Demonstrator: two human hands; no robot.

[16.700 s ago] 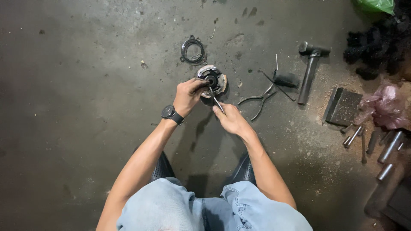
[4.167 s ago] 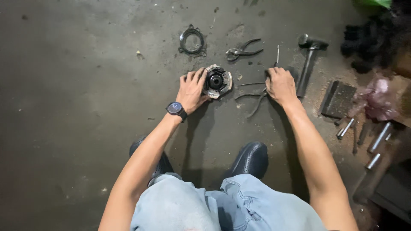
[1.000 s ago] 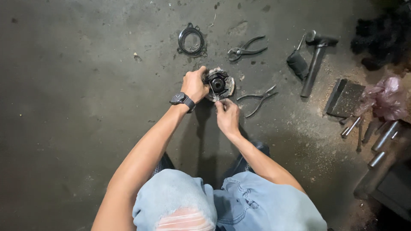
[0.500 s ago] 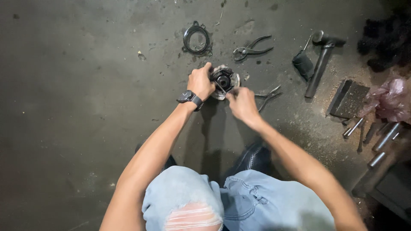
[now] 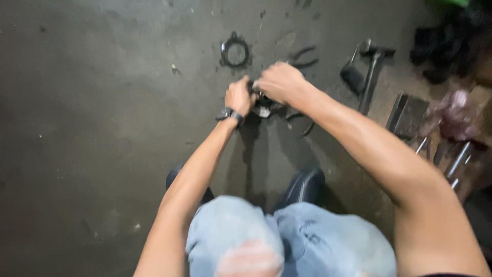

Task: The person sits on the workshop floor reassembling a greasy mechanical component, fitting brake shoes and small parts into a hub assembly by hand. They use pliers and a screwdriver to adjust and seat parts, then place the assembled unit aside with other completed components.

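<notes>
Nearest the camera, pale blue jeans (image 5: 287, 241) are filling the bottom edge, knees bent, with two dark shoes (image 5: 305, 185) planting on the grey concrete floor (image 5: 92, 128) just beyond. Both bare forearms are reaching forward from there. The left hand (image 5: 239, 96), wearing a dark wristwatch (image 5: 230, 114), is gripping the left side of a small round metal part (image 5: 264, 105), fingers curled against it. The right hand (image 5: 279, 82) is pressing down on top of the same part, fingers clenched; the frame is motion-blurred, so whether it is also holding a tool I cannot tell. The part is sitting on the floor between the two hands, mostly covered by them. Pliers (image 5: 302, 120) are lying just beside it, to the right. Farther out, a dark metal ring (image 5: 236, 53) is lying on the floor beyond the hands, a second pair of pliers (image 5: 302, 56) near it. Off to the right, a hammer (image 5: 373, 69) is lying beside a small dark block (image 5: 352, 78), with a flat metal plate (image 5: 410, 115) and several steel rods (image 5: 453, 161) near the edge.
</notes>
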